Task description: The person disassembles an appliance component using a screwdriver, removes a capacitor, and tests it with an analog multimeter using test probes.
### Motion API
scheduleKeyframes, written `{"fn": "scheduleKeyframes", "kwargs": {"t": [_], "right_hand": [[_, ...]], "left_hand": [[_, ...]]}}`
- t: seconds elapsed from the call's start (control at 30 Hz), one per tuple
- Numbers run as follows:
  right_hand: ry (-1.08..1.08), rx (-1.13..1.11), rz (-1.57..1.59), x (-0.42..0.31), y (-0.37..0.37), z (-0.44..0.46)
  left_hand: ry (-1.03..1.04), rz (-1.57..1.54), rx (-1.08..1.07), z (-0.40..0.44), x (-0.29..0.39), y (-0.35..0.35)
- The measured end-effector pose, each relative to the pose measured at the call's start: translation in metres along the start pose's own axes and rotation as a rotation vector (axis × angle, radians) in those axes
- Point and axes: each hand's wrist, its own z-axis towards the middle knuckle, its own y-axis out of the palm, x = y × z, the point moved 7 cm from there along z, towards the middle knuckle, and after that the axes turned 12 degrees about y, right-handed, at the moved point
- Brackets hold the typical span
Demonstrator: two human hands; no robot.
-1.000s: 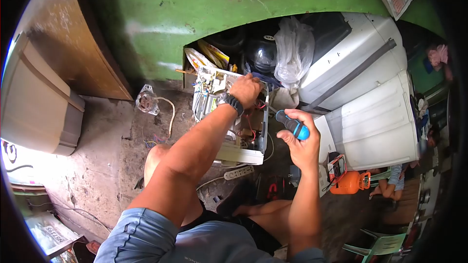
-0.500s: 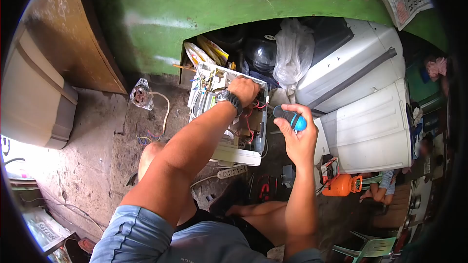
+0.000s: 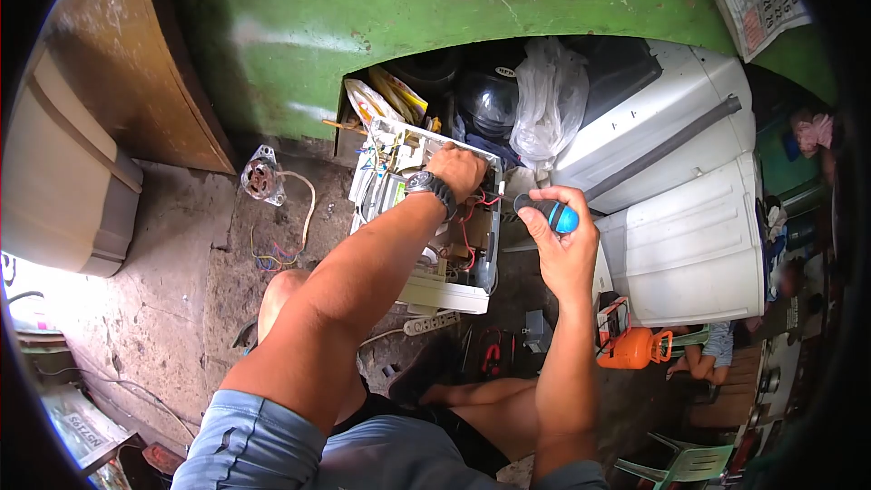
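I see the screwdriver point(image 3: 547, 213) lie flatter than it did a second ago. My right hand point(image 3: 570, 240) is wrapped round it at 3 o'clock, and it points at the open white box point(image 3: 445, 294) in the middle of my view. I think it is for the box's 3 o'clock side, but I can't tell if the tip touches. My left hand point(image 3: 456, 172) stays near the box's 1 o'clock corner, fingers bent; I can't tell what they grip. The calendar point(image 3: 751, 2) at 2 o'clock shows 26, 27 and 28. The plate point(image 3: 91, 426) at 8 o'clock seems to say N57195. The helmet point(image 3: 488, 102) at 1 o'clock has letters too small to read.
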Motion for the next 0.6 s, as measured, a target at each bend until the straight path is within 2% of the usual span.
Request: {"fn": "scheduleKeyframes", "kwargs": {"t": [0.2,0.27,0.6], "right_hand": [[0.001,-0.077,-0.081,0.002,0.003,-0.006],[-0.235,-0.154,-0.246,-0.017,0.012,-0.017],[-0.264,-0.069,-0.203,-0.009,0.008,-0.035]], "left_hand": [[0.002,0.015,0.016,0.004,-0.004,0.008],[0.005,0.013,-0.014,0.002,-0.002,0.005],[0.012,-0.011,0.045,0.003,-0.004,0.006]]}}
